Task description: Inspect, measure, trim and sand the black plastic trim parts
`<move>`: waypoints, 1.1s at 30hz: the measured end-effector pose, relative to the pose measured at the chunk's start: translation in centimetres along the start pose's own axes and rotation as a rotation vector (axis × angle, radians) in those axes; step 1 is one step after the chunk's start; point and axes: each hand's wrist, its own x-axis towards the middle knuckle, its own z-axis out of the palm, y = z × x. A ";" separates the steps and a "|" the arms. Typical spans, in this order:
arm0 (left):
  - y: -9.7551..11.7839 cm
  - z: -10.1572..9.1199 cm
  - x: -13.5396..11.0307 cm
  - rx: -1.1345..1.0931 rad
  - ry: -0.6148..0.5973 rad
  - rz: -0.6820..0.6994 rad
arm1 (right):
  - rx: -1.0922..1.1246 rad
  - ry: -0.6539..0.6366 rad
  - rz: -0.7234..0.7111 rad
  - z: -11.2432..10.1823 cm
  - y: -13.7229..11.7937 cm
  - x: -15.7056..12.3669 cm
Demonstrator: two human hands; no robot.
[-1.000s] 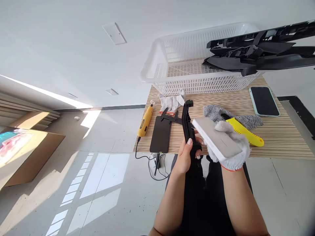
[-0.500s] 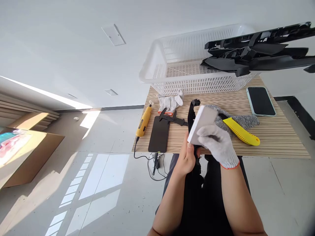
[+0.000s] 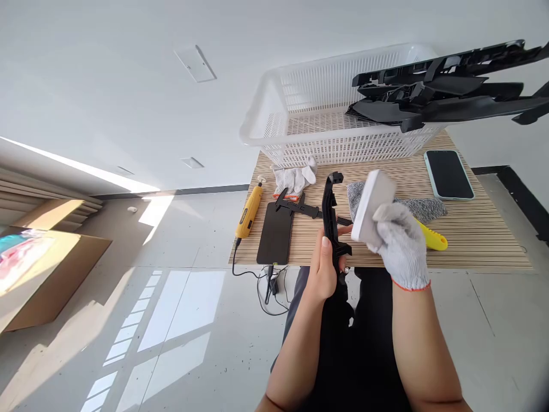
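Bare, my left hand (image 3: 325, 268) grips a long black plastic part (image 3: 329, 214) with a hooked upper end, held upright at the table's front edge. My right hand (image 3: 401, 246), in a white knit glove with an orange cuff, holds a white rectangular block (image 3: 374, 206), perhaps a sanding pad, just right of the part and apart from it. Behind the block lie a grey knit cloth or glove (image 3: 422, 210) and a yellow-handled utility knife (image 3: 435, 237), its front hidden by my gloved hand. A black caliper (image 3: 306, 209) lies left of the part, partly hidden behind it.
At the back of the table (image 3: 484, 234) stands a white plastic basket (image 3: 274, 140) with several black plastic parts (image 3: 446, 103) sticking out rightward. A phone (image 3: 449, 174), a dark tablet (image 3: 274, 234), a white glove (image 3: 295, 178) and a corded yellow rotary tool (image 3: 249, 212) lie around.
My right hand has drawn the white block rightward, off the black part, and turned it more upright. More of the part now shows in my left hand, which has barely moved.
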 end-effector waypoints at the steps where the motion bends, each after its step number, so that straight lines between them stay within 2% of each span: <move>1: -0.1 0.0 0.0 0.004 0.000 -0.005 | -0.036 -0.137 0.007 0.0 -0.1 0.0; 2: -0.1 0.0 0.0 0.012 0.001 -0.007 | -0.110 -0.200 -0.020 0.1 0.0 0.0; 3: -0.2 0.0 0.0 0.023 -0.001 -0.006 | -0.197 -0.167 -0.079 0.1 0.1 0.0; 6: -0.1 0.1 0.1 0.043 -0.010 0.000 | -0.281 0.141 -0.246 0.4 0.8 0.1; 7: -0.1 0.2 0.1 0.040 -0.009 0.001 | -0.277 0.141 -0.245 0.4 1.0 0.1; 10: 0.0 0.4 0.1 0.018 0.013 -0.001 | -0.358 -0.006 -0.219 0.7 1.4 0.2; 11: 0.1 0.4 0.1 0.020 0.020 -0.005 | -0.403 0.030 -0.250 0.8 1.4 0.2; 13: 0.0 0.5 0.1 0.037 0.031 -0.011 | -0.419 0.230 -0.324 1.0 1.4 0.3; 14: 0.0 0.5 0.1 0.042 0.033 -0.012 | -0.393 0.276 -0.324 1.1 1.4 0.3; 18: 0.0 0.5 0.0 0.033 0.049 -0.005 | -0.312 0.036 -0.167 1.1 1.4 0.4; 19: 0.0 0.5 0.0 0.036 0.048 -0.008 | -0.316 0.063 -0.180 1.1 1.5 0.4; 21: 0.0 0.5 0.0 0.044 0.042 -0.015 | -0.296 0.224 -0.245 1.1 1.5 0.4; 22: 0.0 0.5 0.0 0.041 0.044 -0.016 | -0.272 0.238 -0.247 1.2 1.5 0.4; 25: -0.1 0.4 0.0 0.021 0.059 -0.002 | -0.216 0.051 -0.132 1.3 1.4 0.5; 26: -0.1 0.4 0.0 0.027 0.057 0.006 | -0.221 0.045 -0.116 1.3 1.3 0.5; 29: -0.1 0.3 0.0 0.060 0.046 0.018 | -0.204 0.244 -0.154 1.3 1.0 0.5; 30: 0.0 0.3 0.0 0.062 0.048 0.017 | -0.184 0.226 -0.141 1.3 1.0 0.4; 33: 0.1 0.3 0.0 0.039 0.056 0.010 | -0.170 0.031 -0.082 1.4 1.1 0.4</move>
